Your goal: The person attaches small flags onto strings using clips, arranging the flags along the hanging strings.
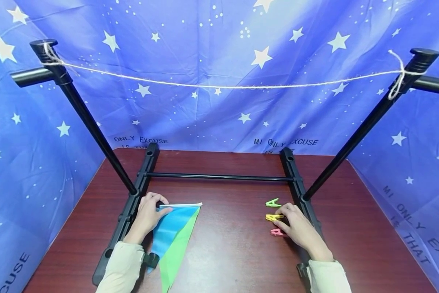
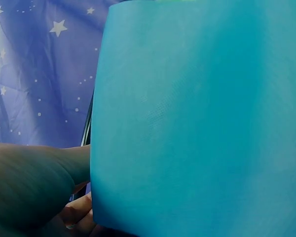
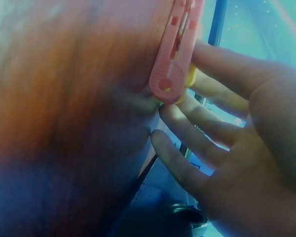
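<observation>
On the reddish-brown table [image 1: 226, 248] a black stand [image 1: 219, 177] is set, with a pale string [image 1: 219, 86] tied between its two uprights and sagging slightly. Inside the left foot, a blue-and-green pennant [image 1: 171, 230] is held by its white top edge [image 1: 186, 205]. That edge is pinched near its left end by the thumb and fingers of the left hand [image 1: 146, 215]; this hold is best made light and level so that the cloth is not twisted. Near the right foot, the yellow clip [image 1: 272, 217] appears to be pinched between the thumb and forefinger of the right hand [image 1: 298, 228] — the other fingers are loosely spread. The clip lies between the green clip [image 1: 273, 203] and the pink clip [image 1: 278, 232], so a straight lift would be safest — by a sideways drag, its neighbours could be knocked askew. Pressure is best placed on the handle ends, so that the mouth can be opened by a simple squeeze.
</observation>
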Motion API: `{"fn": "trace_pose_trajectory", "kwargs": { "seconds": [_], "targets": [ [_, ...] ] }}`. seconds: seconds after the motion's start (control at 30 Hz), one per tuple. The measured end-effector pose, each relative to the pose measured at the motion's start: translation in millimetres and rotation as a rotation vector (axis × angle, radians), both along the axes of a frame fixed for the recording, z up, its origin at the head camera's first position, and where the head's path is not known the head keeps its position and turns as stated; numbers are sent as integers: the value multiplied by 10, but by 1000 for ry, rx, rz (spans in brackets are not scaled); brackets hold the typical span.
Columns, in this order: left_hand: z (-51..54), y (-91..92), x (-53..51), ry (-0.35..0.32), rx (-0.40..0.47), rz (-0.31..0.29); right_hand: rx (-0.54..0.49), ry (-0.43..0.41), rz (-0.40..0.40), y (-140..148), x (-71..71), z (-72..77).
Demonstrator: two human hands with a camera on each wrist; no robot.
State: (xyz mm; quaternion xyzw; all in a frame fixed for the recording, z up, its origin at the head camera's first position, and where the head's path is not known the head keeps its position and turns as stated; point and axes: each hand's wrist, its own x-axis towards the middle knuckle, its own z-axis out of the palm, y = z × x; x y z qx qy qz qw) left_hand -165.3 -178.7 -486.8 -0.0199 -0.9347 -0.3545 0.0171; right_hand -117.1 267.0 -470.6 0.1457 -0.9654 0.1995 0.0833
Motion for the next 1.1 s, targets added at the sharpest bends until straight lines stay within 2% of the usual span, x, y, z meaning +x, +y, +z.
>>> {"fn": "trace_pose_trajectory", "kwargs": {
  "seconds": [0.3, 0.57, 0.83, 1.1],
  "targets": [
    [-44, -16, 6, -1, -5, -6, 11, -74, -49, -26, 2, 26],
    [-31, -9, -5, 80, 10, 3, 10, -128, -86, -40, 3, 78],
    [32, -16, 12, 161, 53, 8, -9, -67, -89, -46, 5, 103],
    [133, 8, 55, 185, 80, -3, -38, -10, -78, -73, 16, 177]
  ]
}}
